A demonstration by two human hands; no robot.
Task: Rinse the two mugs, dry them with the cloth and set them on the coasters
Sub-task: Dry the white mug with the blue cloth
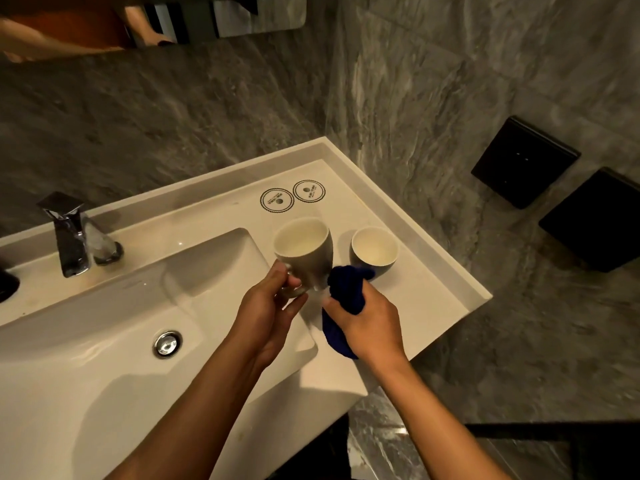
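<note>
My left hand (268,306) grips the handle of a white mug (304,251) and holds it upright above the counter beside the basin. My right hand (367,323) is closed on a dark blue cloth (348,289), which touches the lower side of that mug. A second white mug (374,251) stands upright on the counter just to the right, partly hidden by the cloth. Two round white coasters with black rings, one (277,199) on the left and the other (309,191) on the right, lie bare at the back of the counter.
The white basin (104,341) with a chrome drain (167,343) fills the left. A chrome tap (71,233) stands at the back left. The counter's raised rim (433,233) meets a grey stone wall with two black boxes (524,161) on the right.
</note>
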